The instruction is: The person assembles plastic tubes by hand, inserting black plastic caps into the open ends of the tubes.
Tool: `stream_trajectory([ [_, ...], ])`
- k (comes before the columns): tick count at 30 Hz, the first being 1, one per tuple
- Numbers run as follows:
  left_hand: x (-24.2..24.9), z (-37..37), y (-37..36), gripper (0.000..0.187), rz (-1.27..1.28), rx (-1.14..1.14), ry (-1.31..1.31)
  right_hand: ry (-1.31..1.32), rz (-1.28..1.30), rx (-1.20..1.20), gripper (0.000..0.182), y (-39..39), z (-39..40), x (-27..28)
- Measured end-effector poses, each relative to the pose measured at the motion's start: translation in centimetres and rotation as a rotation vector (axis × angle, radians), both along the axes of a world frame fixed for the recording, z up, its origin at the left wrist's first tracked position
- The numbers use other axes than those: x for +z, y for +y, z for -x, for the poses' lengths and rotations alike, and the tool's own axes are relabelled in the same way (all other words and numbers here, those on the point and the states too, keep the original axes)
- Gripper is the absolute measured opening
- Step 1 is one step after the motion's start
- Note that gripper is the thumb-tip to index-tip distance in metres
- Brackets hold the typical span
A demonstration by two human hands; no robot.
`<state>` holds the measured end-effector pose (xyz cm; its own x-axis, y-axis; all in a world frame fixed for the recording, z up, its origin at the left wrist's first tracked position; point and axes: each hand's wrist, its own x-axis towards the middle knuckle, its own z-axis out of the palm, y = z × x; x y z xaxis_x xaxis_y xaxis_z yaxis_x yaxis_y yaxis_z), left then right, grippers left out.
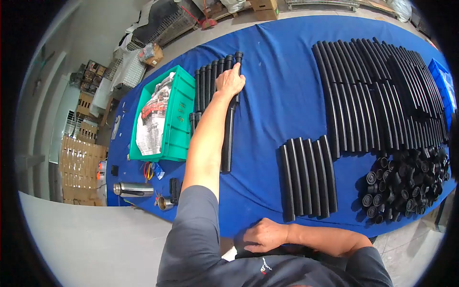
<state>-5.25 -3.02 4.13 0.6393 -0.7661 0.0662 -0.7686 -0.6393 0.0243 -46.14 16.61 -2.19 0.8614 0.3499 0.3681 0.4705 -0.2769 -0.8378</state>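
My left hand point(231, 82) reaches across the blue-covered table to the rightmost capped black tube point(238, 58) of the far row. Its index finger lies along the capped end and the thumb is at the tube's side; the other fingers are curled and partly hidden. More capped black tubes point(202, 86) lie side by side to its left, and nearer tubes point(228, 143) are partly covered by my forearm. At the table's front edge rests my right hand point(266, 234), loosely closed, with nothing visible in it. Several plain black tubes point(308, 177) lie just beyond it.
A green crate point(179, 122) holding printed paper stands left of the capped tubes. Rows of black tubes point(363, 115) and a heap of black caps point(406, 186) fill the right side. A steel flask point(134, 189) and metal cup point(165, 203) are front left; a blue bin point(443, 83) is far right.
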Motion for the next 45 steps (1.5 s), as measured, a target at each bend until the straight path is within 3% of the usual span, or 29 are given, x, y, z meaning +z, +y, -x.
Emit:
stream_trajectory([
  [24, -3.2, -2.1, -0.1, 0.059, -0.016, 0.081, -0.094, 0.064, -0.040, 0.000, 0.028, -0.4, -0.2, 0.4],
  [25, -2.7, -1.4, 0.2, 0.049, 0.013, 0.057, -0.109, 0.050, -0.049, 0.006, 0.028, -0.3, -0.2, 0.3],
  [27, -1.6, -0.4, 0.4, 0.052, -0.039, 0.073, -0.117, 0.033, -0.066, -0.010, 0.027, -0.1, -0.2, -0.1],
  [31, -0.8, 1.4, 1.2, 0.062, 0.151, 0.008, -0.138, 0.027, -0.015, -0.012, 0.028, 0.2, -0.1, -0.5],
  [33, -2.4, 2.1, 2.5, 0.063, 0.457, -0.212, -0.152, 0.014, 0.005, -0.014, 0.029, 0.6, -0.2, -0.9],
  [34, -0.2, 6.1, 3.6, 0.059, 0.390, -0.143, 0.046, 0.000, 0.016, -0.027, 0.030, 0.5, -0.2, -1.0],
  [37, -1.7, 13.5, 8.5, 0.046, 0.535, -0.254, 0.324, -0.012, 0.020, -0.017, 0.031, 0.5, 0.1, -0.7],
  [45, -6.4, 24.7, 20.8, 0.039, 0.703, -0.088, 0.624, -0.199, 0.217, -0.027, 0.029, 1.1, 0.5, -0.4],
])
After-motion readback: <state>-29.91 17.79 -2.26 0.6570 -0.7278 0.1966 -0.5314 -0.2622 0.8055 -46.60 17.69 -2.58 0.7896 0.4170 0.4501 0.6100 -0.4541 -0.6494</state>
